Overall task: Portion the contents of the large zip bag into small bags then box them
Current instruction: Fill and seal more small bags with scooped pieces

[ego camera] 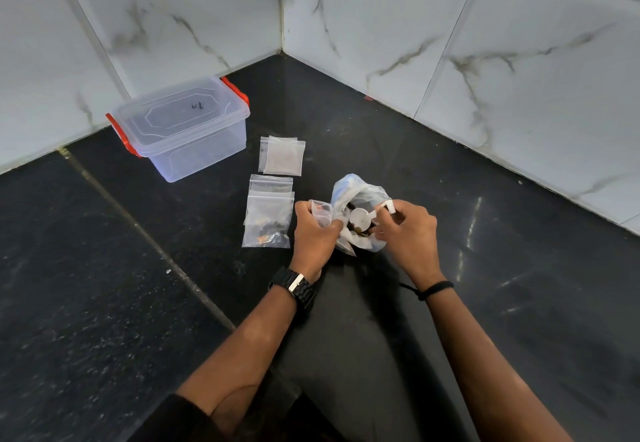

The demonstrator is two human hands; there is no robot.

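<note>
Scooping — scoop (360, 218) in right grip (407, 233)

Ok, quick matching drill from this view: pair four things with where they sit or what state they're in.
Things:
1. plastic box
2. white scoop
3. empty small bags
4. filled small bags

States:
A. inside the large zip bag's mouth
B. lid on, beside the wall
C. lying nearest the box
D. left of the left hand

Pairs: 1-B, 2-A, 3-C, 4-D

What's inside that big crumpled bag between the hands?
Inside the large bag a white scoop sits over dark brownish pieces; the right hand pinches its handle. The crumpled plastic and both hands hide how much is left.
</note>
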